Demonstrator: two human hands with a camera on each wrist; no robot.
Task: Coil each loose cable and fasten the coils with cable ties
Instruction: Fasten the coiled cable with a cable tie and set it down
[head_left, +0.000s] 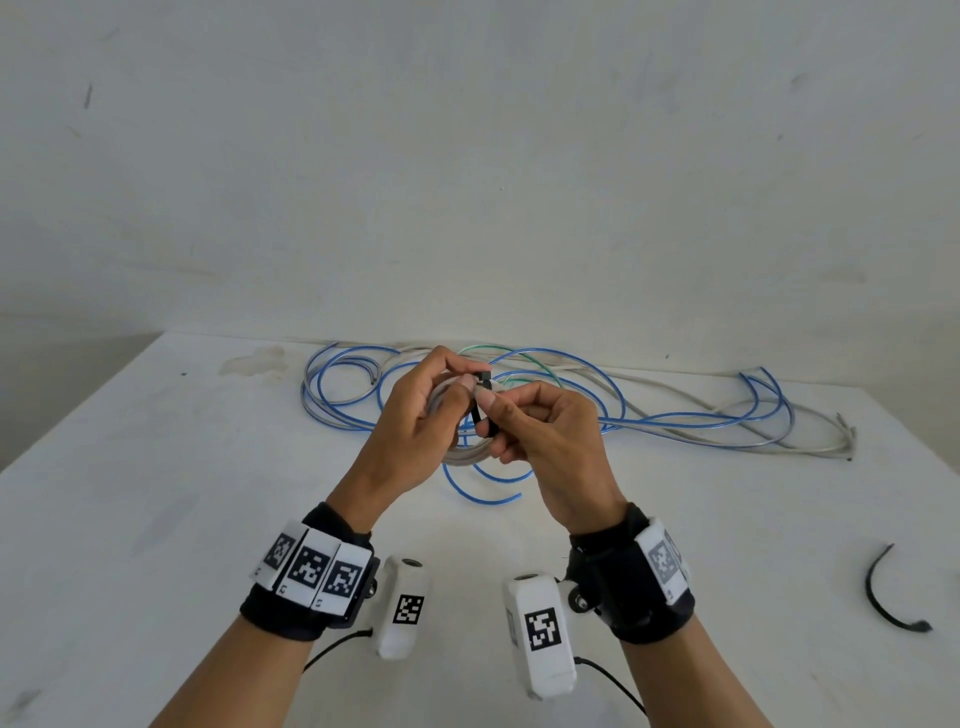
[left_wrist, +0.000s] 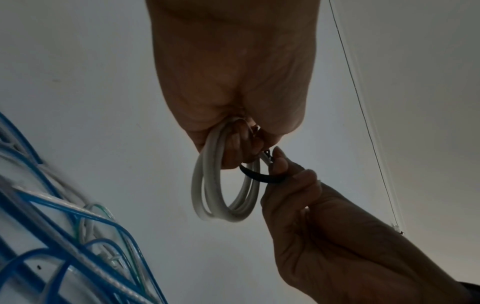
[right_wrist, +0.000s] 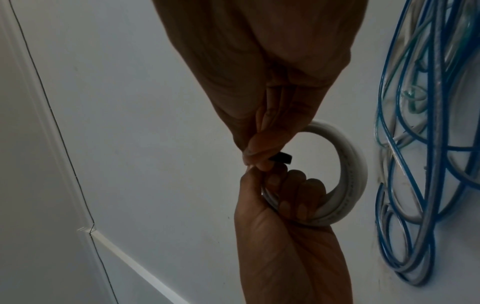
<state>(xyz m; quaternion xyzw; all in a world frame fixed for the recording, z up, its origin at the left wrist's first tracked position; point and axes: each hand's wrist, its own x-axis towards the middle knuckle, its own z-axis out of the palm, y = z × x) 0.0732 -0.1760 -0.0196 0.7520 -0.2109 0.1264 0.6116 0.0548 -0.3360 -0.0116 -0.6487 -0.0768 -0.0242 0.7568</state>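
Holding the white coil (head_left: 464, 451) in my curled left hand (head_left: 415, 431) above the table (head_left: 156, 467), I pinch the black cable tie (head_left: 482, 405) with my right hand (head_left: 545, 441) — one cable wound, its tie not yet cinched, I'd judge. Blue and grey loose cables (head_left: 649, 410) lie unwound behind; a spare tie (head_left: 883, 597) waits at right. Whether the tail has entered the head is hidden by my fingers.

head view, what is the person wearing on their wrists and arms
Bare forearms, no sleeves. Each wrist has a black strap: the left wrist band carries three white tags with black square codes, the right wrist band a grey one. A white camera box with a code and a thin black cable hangs from each.
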